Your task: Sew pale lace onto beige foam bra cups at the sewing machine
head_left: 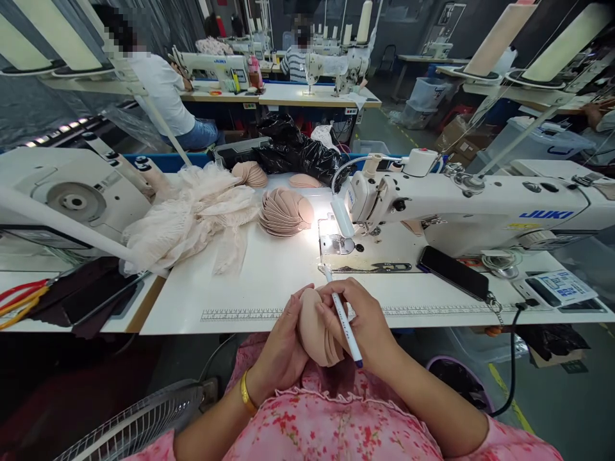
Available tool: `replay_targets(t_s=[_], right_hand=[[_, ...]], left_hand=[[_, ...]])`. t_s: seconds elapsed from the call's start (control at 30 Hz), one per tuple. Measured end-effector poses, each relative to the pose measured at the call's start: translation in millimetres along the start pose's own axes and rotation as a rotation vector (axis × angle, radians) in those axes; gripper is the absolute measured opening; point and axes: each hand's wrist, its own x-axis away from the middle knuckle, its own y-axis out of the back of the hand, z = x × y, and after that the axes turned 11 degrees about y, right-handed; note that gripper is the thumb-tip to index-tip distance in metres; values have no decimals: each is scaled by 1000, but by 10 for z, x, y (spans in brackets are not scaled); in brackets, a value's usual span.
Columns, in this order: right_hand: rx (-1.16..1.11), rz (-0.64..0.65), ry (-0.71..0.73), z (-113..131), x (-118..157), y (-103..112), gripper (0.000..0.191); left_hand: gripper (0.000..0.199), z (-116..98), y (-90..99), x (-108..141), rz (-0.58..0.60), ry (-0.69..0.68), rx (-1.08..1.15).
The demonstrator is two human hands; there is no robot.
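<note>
In front of the sewing machine (485, 202), my left fingers (289, 315) cradle stacked beige cups (313, 328), presumably for steadiness; my right fingers (346, 291) hold a pen (346, 330).

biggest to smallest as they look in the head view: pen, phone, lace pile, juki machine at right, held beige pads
1. Juki machine at right
2. Lace pile
3. Phone and held beige pads: too alike to rank; the pads sit nearer
4. Pen
</note>
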Motion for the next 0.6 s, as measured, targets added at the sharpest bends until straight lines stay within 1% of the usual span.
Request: replay_targets(t_s=[0.1, 0.17, 0.23, 0.3, 0.37, 0.43, 0.5, 0.53, 0.6], right_hand=[[-39, 45, -18, 26, -29, 29, 11], [-99, 39, -35, 17, -33, 54, 8], [-192, -51, -92, -29, -20, 77, 3], [-308, -213, -179, -101, 9, 70, 12], [-501, -322, -306, -171, 49, 9, 24], [-770, -346, -471, -207, 97, -99, 35], [-967, -350, -607, -206, 146, -207, 43], [-1007, -370, -631, -198, 169, -245, 45], [-992, -406, -595, -180, 206, -272, 47]], left_hand=[[43, 13, 0, -8, 29, 24, -21], [41, -2, 2, -8, 49, 65, -1], [40, -34, 15, -1, 56, 101, 46], [41, -69, 34, 10, 52, 125, 101], [45, -86, 53, 17, 60, 148, 148], [52, -74, 69, 18, 99, 193, 180], [57, -41, 86, 15, 165, 252, 186], [56, -22, 96, 14, 194, 270, 181], [50, 6, 118, 19, 230, 276, 165]])
